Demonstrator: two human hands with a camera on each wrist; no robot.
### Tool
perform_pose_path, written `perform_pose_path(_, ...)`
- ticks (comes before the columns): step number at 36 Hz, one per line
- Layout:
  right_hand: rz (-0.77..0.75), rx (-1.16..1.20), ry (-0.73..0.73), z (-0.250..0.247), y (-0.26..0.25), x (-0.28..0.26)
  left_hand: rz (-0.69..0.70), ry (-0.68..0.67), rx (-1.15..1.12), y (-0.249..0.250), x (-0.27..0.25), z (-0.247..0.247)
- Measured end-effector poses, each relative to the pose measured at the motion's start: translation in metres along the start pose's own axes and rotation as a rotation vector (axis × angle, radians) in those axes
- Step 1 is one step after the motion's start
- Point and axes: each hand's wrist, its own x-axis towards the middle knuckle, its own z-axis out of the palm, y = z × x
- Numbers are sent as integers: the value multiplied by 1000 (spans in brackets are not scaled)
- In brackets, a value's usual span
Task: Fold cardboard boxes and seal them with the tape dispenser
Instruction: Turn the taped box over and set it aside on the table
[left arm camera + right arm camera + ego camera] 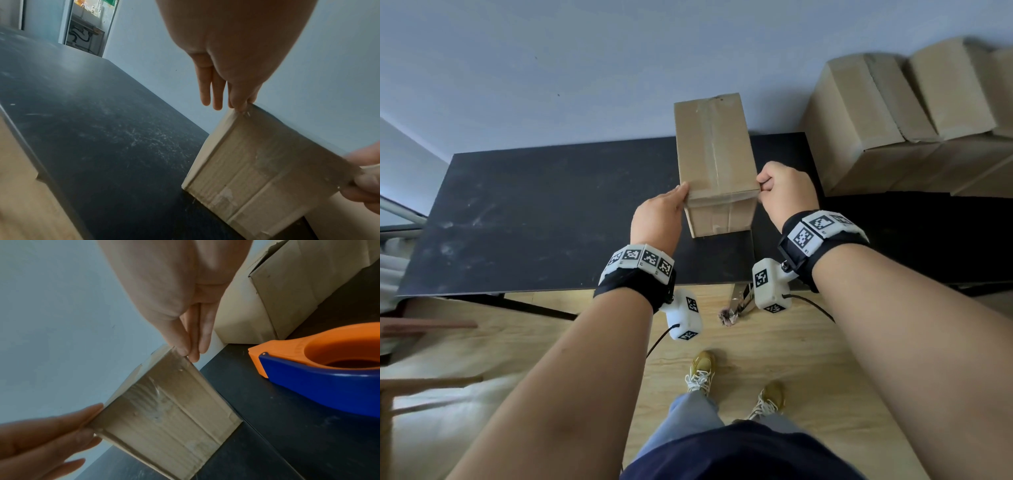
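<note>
Both hands (pixel 658 219) (pixel 784 192) touch the taped, unlabelled cardboard box (pixel 714 154).

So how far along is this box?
The box on the black table is folded, with tape along its top seam. Both hands, left hand and right hand, press its near corners. The tape dispenser lies aside. Stacking with the finished boxes likely remains.

The box (pixel 714 161) stands on the table (pixel 544 219), the tape dispenser (pixel 320 368) right of it, stacked boxes (pixel 893 113) behind.
</note>
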Motion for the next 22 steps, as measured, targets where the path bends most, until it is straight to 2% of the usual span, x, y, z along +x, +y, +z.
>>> perform_pose_path(6,-41,-69,-5,0,-2,0,-19,-70,100,0,9,-1)
perform_pose_path(10,-38,-79,-3,1,-3,0,-38,-67,113,3,7,3)
perform_pose_path(16,34,-49,10,2,-7,-1,-71,-64,140,5,8,9)
perform_pose_path(22,123,51,-13,-4,-14,-2,-125,-30,-20,9,7,10)
